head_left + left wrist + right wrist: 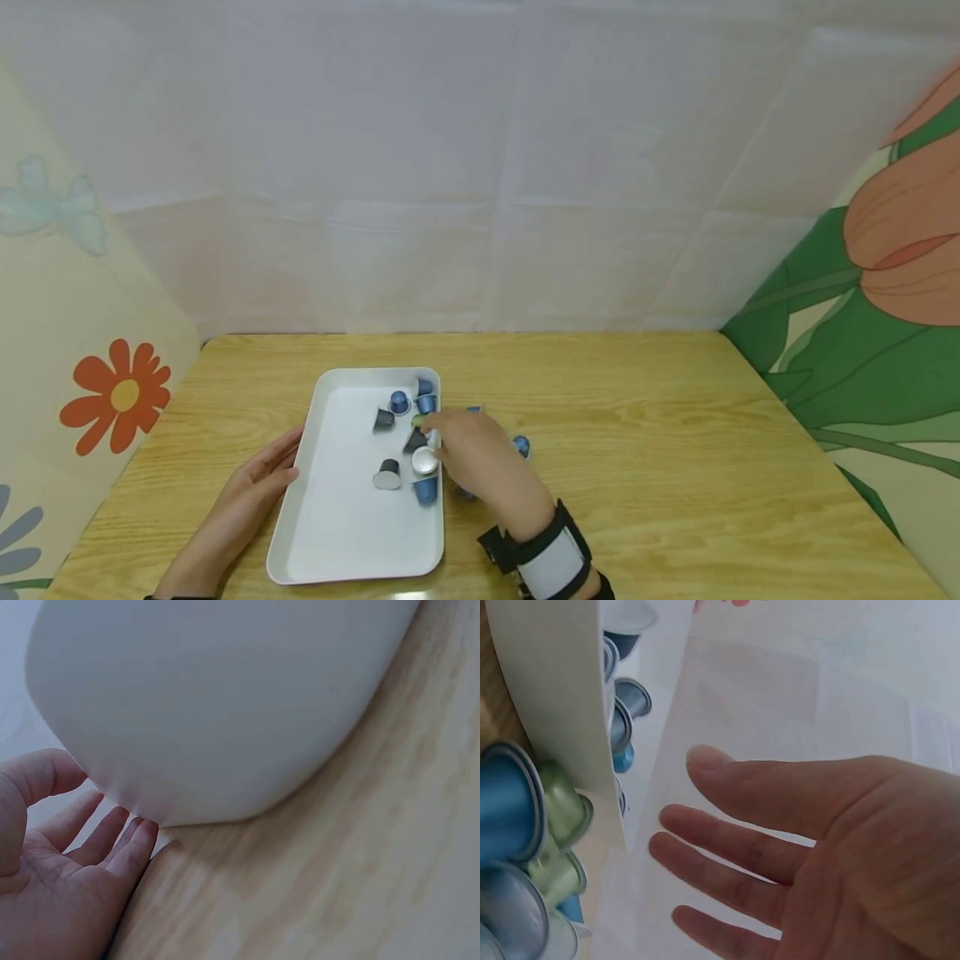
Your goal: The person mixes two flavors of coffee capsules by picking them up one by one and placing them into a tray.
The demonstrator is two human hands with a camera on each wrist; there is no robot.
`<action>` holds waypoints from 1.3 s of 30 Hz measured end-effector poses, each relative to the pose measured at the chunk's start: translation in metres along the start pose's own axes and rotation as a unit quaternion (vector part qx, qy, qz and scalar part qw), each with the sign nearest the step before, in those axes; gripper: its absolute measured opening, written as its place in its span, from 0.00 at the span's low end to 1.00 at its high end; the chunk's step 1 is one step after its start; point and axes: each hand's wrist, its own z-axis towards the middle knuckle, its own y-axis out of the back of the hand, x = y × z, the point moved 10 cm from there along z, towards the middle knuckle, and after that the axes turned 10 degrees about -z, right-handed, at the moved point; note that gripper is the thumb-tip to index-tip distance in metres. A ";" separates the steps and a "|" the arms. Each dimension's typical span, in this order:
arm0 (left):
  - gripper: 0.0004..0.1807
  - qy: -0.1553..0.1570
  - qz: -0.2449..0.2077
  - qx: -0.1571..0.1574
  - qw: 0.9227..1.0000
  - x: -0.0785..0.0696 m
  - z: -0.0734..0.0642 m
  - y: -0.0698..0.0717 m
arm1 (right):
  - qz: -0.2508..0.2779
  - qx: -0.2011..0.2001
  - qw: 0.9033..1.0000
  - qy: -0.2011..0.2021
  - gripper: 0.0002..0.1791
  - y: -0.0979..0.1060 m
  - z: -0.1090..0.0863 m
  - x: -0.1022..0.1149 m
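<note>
Left hand (250, 492), grip spread, touches the white tray (341, 521) on the table (645, 475); right hand (480, 454), grip also spread, hovers at the tray's right side near capsules (387, 477).

the right hand (851, 859) comes in from the right, its thumb (765, 791) uppermost and three slightly bent fingers (727, 881) spread below, all pointing left. their tips appear near the edge of a white tray (555, 690), seen from outside. beyond its wall sit blue capsules (635, 697) and, at the top, a dark capsule (621, 643) with a pale lid. on the near side, lower left, green capsules (562, 806) crowd against a large blue capsule (506, 802). a strip of wooden tabletop (496, 705) shows upper left; a pale backdrop (780, 697) lies behind.
</note>
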 end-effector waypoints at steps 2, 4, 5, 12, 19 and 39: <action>0.34 0.001 -0.001 -0.002 1.000 0.000 0.000 0.001 | 0.014 0.000 1.000 -0.010 0.19 0.002 -0.002 -0.008; 0.34 0.002 -0.001 -0.004 1.000 0.000 0.000 0.001 | 0.020 0.001 1.000 -0.016 0.20 0.003 -0.004 -0.015; 0.34 0.003 -0.001 -0.005 1.000 0.001 0.000 0.001 | 0.024 0.002 0.999 -0.021 0.20 0.004 -0.005 -0.019; 0.34 -0.001 -0.003 -0.002 1.000 -0.001 -0.001 0.001 | 0.038 0.022 0.998 -0.051 0.19 0.006 -0.008 -0.040; 0.34 0.000 -0.008 0.001 1.000 -0.001 -0.001 0.001 | 0.049 0.054 0.995 -0.074 0.09 0.000 -0.013 -0.058; 0.33 -0.004 -0.005 0.003 1.000 -0.001 0.000 0.000 | 0.057 0.106 0.982 -0.143 0.14 -0.017 -0.019 -0.093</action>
